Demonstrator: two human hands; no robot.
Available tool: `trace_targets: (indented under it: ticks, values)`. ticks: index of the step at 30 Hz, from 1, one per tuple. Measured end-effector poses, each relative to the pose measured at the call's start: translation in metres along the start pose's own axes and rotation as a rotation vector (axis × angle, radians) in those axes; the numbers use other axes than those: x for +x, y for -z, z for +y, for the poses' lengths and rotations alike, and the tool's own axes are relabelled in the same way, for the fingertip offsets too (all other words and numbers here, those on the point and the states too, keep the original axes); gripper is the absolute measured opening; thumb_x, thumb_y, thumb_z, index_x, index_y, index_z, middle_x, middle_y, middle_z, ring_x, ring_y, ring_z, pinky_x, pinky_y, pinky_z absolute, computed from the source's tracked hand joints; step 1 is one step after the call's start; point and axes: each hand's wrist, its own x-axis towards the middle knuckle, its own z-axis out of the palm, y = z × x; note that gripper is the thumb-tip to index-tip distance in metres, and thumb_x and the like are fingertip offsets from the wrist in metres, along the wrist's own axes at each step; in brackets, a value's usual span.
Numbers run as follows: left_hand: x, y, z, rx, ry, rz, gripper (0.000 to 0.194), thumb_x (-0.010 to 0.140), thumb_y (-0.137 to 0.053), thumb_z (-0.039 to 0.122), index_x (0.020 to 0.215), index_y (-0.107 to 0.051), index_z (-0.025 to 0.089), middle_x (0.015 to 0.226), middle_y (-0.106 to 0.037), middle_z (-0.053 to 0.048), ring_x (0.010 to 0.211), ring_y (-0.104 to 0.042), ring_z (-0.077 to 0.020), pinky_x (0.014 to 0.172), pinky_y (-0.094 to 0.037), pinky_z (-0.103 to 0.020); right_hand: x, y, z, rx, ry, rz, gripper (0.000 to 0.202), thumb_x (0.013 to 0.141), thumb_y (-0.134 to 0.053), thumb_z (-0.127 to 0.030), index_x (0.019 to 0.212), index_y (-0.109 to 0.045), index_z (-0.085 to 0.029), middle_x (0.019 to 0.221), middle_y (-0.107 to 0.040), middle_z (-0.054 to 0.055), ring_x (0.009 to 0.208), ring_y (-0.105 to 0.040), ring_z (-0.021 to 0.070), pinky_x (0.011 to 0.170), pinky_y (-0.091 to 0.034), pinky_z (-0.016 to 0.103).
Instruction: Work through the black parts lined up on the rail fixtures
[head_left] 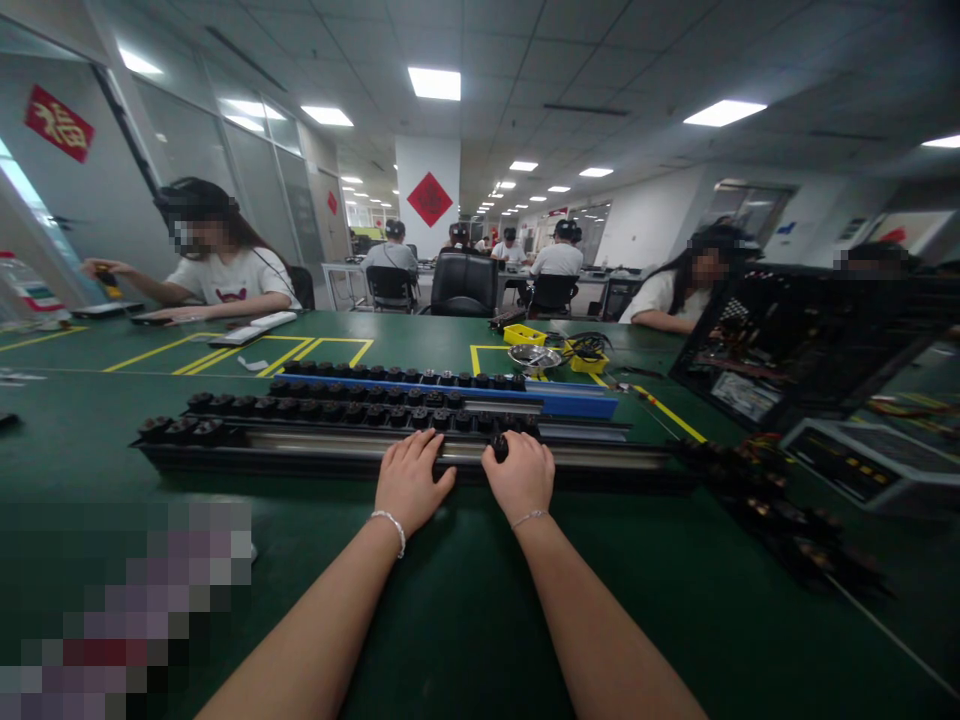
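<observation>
A long black rail (300, 458) with a metal channel lies across the green table. My left hand (411, 482) rests on its front edge with the fingers apart, holding nothing. To the right, my right hand (521, 475) is closed around a small black round part (500, 447) at the channel. Several black round parts (182, 430) sit at the rail's left end. Behind it are another rail bearing a row of black parts (330, 408) and a blue rail (577, 403) with a similar row.
Loose black parts (787, 520) lie in a heap at the right, near a power supply (870, 465) and an open computer case (810, 345). Beyond the rails are a metal bowl (534, 358) and yellow trays (523, 335). People sit across the table.
</observation>
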Motion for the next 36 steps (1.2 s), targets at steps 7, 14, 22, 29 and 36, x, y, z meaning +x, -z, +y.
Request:
trace_targets:
  ticks: [7,14,22,29,36]
  values:
    - [0.0,-0.001,0.0,-0.014,0.013,-0.011,0.047,0.081,-0.048,0.042,0.124,-0.052,0.024,0.133,-0.051,-0.004,0.124,-0.041,-0.024,0.103,-0.03,-0.041,0.001,0.002,0.005,-0.009,-0.019,0.0,0.032,0.076,-0.049,-0.033,0.098,-0.065,-0.016,0.105,-0.066,0.01,0.108,-0.05,0.024,0.099,-0.025,0.04]
    - [0.0,0.002,0.001,-0.019,0.017,-0.012,0.047,0.08,-0.05,0.041,0.123,-0.053,0.024,0.132,-0.052,-0.004,0.123,-0.042,-0.0243,0.103,-0.03,-0.041,0.003,0.004,0.008,0.007,-0.034,-0.006,0.032,0.076,-0.048,-0.032,0.098,-0.064,-0.016,0.104,-0.066,0.01,0.109,-0.049,0.0245,0.099,-0.023,0.041]
    - [0.0,0.0,0.0,-0.014,0.01,-0.008,0.047,0.081,-0.048,0.042,0.124,-0.052,0.023,0.132,-0.052,-0.004,0.123,-0.042,-0.0242,0.104,-0.029,-0.041,0.003,0.004,0.011,0.003,-0.054,0.015,0.031,0.075,-0.047,-0.031,0.095,-0.064,-0.016,0.102,-0.066,0.01,0.108,-0.05,0.0242,0.099,-0.023,0.041]
    - [0.0,0.0,0.0,-0.015,0.01,-0.013,0.048,0.081,-0.048,0.042,0.124,-0.052,0.023,0.133,-0.051,-0.004,0.124,-0.042,-0.0241,0.104,-0.029,-0.041,0.004,0.004,0.014,0.015,-0.072,0.02,0.031,0.074,-0.048,-0.03,0.097,-0.064,-0.017,0.103,-0.066,0.01,0.109,-0.049,0.0245,0.101,-0.022,0.043]
    - [0.0,0.0,0.001,-0.021,0.016,-0.009,0.046,0.08,-0.049,0.041,0.123,-0.053,0.025,0.132,-0.052,-0.004,0.123,-0.042,-0.0244,0.104,-0.03,-0.041,0.005,0.007,0.017,0.008,-0.079,0.039,0.029,0.074,-0.047,-0.029,0.094,-0.065,-0.017,0.1,-0.066,0.009,0.106,-0.05,0.0236,0.1,-0.023,0.042]
